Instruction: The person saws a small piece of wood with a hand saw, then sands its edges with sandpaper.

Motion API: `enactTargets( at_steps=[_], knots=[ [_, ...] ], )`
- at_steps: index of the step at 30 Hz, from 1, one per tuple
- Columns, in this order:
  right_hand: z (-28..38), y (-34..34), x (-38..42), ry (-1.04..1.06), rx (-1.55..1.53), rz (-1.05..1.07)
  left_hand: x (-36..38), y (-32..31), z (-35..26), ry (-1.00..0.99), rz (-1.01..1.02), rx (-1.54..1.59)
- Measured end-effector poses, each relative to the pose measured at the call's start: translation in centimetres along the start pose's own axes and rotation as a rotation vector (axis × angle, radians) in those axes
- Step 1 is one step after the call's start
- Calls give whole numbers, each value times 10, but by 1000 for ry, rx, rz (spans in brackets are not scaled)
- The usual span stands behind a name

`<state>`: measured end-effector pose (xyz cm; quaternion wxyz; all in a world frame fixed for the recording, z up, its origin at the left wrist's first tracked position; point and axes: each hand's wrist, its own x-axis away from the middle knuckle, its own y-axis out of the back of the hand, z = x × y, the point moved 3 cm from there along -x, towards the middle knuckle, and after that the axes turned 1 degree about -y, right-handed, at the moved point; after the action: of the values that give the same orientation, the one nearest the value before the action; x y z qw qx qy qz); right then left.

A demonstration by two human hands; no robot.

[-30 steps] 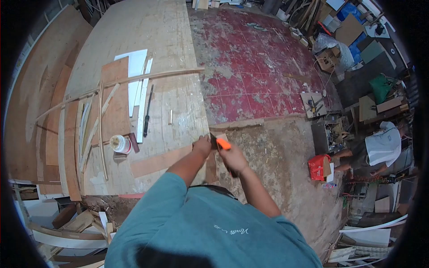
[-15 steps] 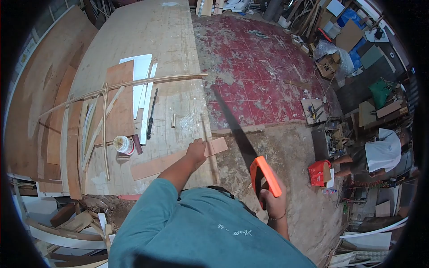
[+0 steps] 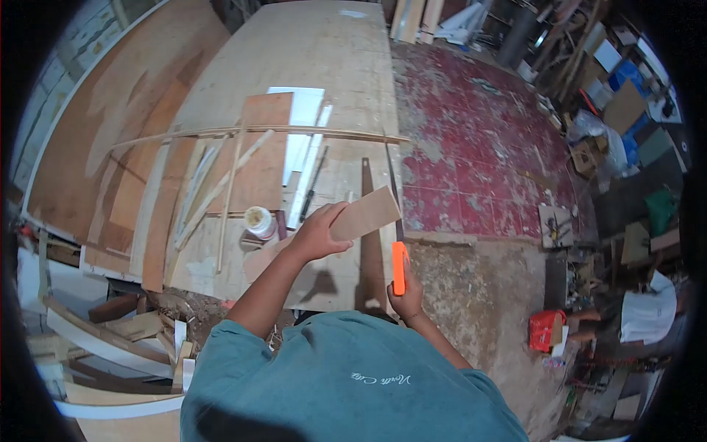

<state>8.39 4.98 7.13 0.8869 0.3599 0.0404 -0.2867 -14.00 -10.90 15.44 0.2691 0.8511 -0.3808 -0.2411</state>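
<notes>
**Plywood offcut lifted, saw held low**

Head view, centre of the frame: left hand (image 3: 315, 234) raised above the large pale plywood workbench (image 3: 294, 51), fingers wrapped around one end of a flat, light-brown rectangular plywood piece (image 3: 366, 212), thumb beneath and fingers over the top. Piece tilted, far end pointing toward the upper right, held clear of the bench surface, casting a shadow below.

Just right of centre and lower: right hand (image 3: 406, 293) closed around the orange plastic handle of a handsaw (image 3: 398, 267), handle upright, thin dark blade running up the frame along the right edge of the bench, passing close beside the lifted piece. Whether blade and piece touch, unclear.

Left of the left hand: small white round tub (image 3: 258, 221) standing on the bench, among long thin wooden strips (image 3: 228, 199) fanned out over a brown plywood sheet (image 3: 259, 155). One long curved wooden batten (image 3: 258, 131) lying across them from left to right. White flat panel (image 3: 300, 118) partly under the brown sheet.

Right half of the frame: worn red tiled floor (image 3: 479, 162). Lower right: another person in a white shirt (image 3: 648, 313), bent over near a red bag (image 3: 549, 330).

Bottom of the frame: teal shirt (image 3: 346, 383) of the wearer.
</notes>
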Motion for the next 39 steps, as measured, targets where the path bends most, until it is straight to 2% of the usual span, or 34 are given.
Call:
enactTargets(
  at_steps=[1,3,5,7,9,10,11,13,14,15,17,19,21,23,30,37,39],
  knots=[
    [9,-17,-7,77,110,15,6,11,-2,14,-15,-15],
    [19,-54,-20,39,122,110,16,31,-9,-17,-74,45],
    [19,-93,-28,-78,254,398,25,50,-15,-11,-76,20],
    [26,-122,-31,-8,216,412,36,66,-14,-19,-109,-11],
    [29,-158,-33,9,287,582,45,79,-5,12,-115,-81],
    [32,-168,-34,44,195,645,49,85,-1,5,-127,-72],
    [32,-174,-32,47,191,645,52,91,3,-3,-136,-61],
    [54,-172,-30,453,265,485,58,105,4,2,-135,-58],
    [57,-174,-37,363,137,448,60,112,2,5,-134,-50],
    [65,-170,-46,359,136,442,63,118,1,-1,-129,-52],
    [87,-141,-68,-400,-956,452,67,127,-2,-37,-133,-168],
    [130,-104,-89,-236,-1473,348,67,132,-4,-71,-83,-216],
    [161,-73,-104,-272,-1487,289,67,133,-4,-112,-32,-260],
    [159,-66,-106,-426,-1132,461,65,133,-4,-187,-4,-359],
    [189,-56,-105,-452,-1291,296,54,148,-15,-271,-11,-332],
    [186,-58,-99,-460,-1317,272,49,151,-14,-313,17,-370],
    [187,-54,-99,-430,-1014,228,48,151,-13,-295,34,-366]
  ],
)
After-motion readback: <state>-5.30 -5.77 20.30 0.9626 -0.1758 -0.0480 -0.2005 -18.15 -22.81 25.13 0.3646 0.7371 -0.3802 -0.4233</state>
